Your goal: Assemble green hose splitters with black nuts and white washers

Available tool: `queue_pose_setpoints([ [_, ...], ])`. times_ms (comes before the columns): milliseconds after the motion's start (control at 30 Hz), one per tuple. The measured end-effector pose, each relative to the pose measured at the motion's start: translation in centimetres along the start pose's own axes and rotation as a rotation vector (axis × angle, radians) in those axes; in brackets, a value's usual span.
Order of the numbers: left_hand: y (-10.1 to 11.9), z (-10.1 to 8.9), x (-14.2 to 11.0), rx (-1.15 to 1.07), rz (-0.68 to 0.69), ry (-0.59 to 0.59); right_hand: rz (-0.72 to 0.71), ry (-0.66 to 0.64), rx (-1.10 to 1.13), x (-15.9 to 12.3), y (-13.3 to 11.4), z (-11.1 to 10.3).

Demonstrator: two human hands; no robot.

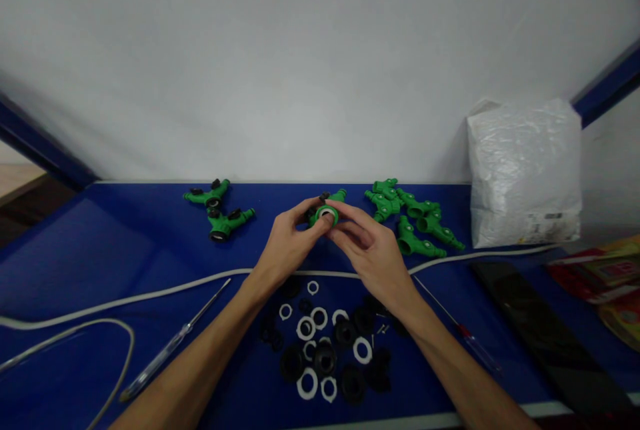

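Both hands meet over the blue table [125,257] and hold one green Y-shaped hose connector [327,209] with a white ring at its open end. My left hand [287,243] grips it from the left, fingers curled round the body. My right hand [367,247] pinches at the ring end from the right. Below my wrists lies a scatter of several white rings [306,327] and black rings and caps [325,357]. Two finished green connectors with black knobs [220,210] lie at the left. A pile of several bare green connectors [410,217] lies at the right.
A white cable [150,295] runs across the table. A clear-handled screwdriver [170,349] lies at the left, a red-handled one [467,335] at the right. A white plastic bag [525,173] stands at the back right, with a dark flat strip [545,337] and coloured packets [607,277] beside it.
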State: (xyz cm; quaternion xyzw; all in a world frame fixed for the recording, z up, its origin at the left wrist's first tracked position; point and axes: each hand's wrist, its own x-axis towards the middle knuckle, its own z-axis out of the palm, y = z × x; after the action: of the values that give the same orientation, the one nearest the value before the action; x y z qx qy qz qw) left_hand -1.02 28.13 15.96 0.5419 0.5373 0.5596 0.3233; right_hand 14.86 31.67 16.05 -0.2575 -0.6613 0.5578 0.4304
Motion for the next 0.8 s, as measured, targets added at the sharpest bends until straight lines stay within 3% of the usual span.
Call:
queue_pose_setpoints([
  [167,0.2,0.2,-0.1,-0.03,-0.026,-0.01,-0.012,0.004,-0.052,0.0,-0.3,-0.1],
  [367,0.3,1.1,-0.1,-0.064,-0.091,0.004,-0.167,0.009,-0.222,0.5,0.4,-0.6],
  [800,0.3,1.0,-0.2,-0.046,0.051,-0.051,-0.198,-0.008,-0.301,0.1,-0.8,-0.4],
])
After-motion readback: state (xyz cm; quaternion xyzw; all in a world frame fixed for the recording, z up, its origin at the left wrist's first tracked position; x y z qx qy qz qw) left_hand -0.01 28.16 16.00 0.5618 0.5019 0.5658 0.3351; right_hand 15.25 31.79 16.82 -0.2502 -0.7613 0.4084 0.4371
